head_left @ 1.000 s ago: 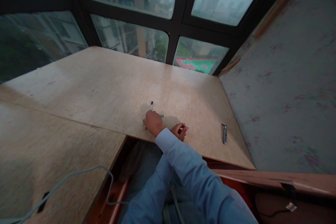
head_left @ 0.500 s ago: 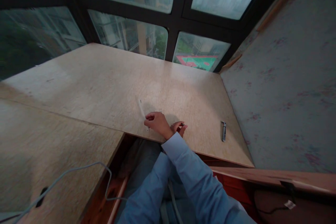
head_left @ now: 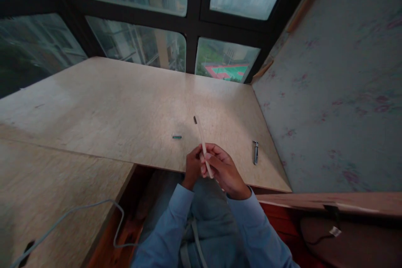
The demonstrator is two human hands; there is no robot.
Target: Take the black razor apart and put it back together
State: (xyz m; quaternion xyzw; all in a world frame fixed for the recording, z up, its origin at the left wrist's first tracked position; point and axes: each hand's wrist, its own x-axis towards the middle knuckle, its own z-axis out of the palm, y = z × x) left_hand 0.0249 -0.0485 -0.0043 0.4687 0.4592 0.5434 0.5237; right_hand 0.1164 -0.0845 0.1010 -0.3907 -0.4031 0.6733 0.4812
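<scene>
A slim pale toothbrush point(head_left: 201, 134) with dark bristles on one side of its head points away from me, tilted above the tabletop. My right hand point(head_left: 226, 172) is closed on its handle, the thumb lying along the near part. My left hand point(head_left: 192, 165) is closed too, its fingertips meeting the handle from the left; whether they hold anything else is hidden. Beyond my left hand, a small razor cartridge point(head_left: 176, 137) lies on the tabletop. Off to the right, a razor handle point(head_left: 256, 153) of grey metallic look lies apart from both hands.
The pale tabletop point(head_left: 135, 109) runs back to dark-framed windows point(head_left: 191, 29), with a patterned wall point(head_left: 333, 92) on the right. At lower left, a grey cable point(head_left: 75, 208) crosses another tabletop section and hangs over its edge.
My crossed forearms have come apart. My right hand moved right with the toothbrush, and my left hand moved left to meet it. The razor cartridge now shows. The view shifted slightly.
</scene>
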